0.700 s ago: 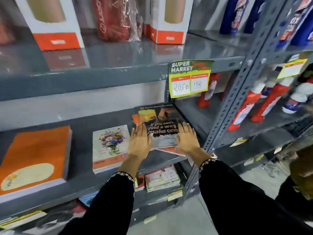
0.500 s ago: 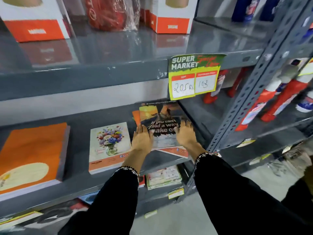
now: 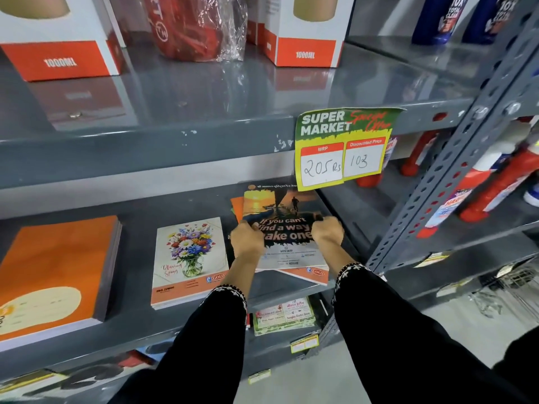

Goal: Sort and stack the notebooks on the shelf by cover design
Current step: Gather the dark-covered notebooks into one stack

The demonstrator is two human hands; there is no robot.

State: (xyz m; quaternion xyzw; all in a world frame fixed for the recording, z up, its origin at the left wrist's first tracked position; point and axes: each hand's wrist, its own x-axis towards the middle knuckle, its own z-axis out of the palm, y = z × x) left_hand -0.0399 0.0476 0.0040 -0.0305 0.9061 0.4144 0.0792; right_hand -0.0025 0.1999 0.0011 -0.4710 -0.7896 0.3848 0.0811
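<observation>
On the middle grey shelf (image 3: 140, 322) lies a dark sunset notebook (image 3: 280, 205) with white lettering, on top of an orange-edged notebook (image 3: 306, 274) that sticks out below it. My left hand (image 3: 246, 239) grips the sunset notebook's left edge and my right hand (image 3: 328, 233) grips its right edge, fingers curled. To the left lies a stack of flower-bouquet notebooks (image 3: 189, 258). Further left sits a thick stack of orange notebooks (image 3: 55, 269).
A price tag (image 3: 344, 147) hangs from the upper shelf's edge just above the notebook. Boxes (image 3: 303, 30) and a wrapped red item (image 3: 192, 24) stand above. A perforated upright (image 3: 437, 185) is at right, with spray bottles (image 3: 490, 188) behind. More booklets (image 3: 283, 316) lie below.
Both hands went from lying flat on the sunset notebook to curling around its side edges. The view has moved closer to the shelf.
</observation>
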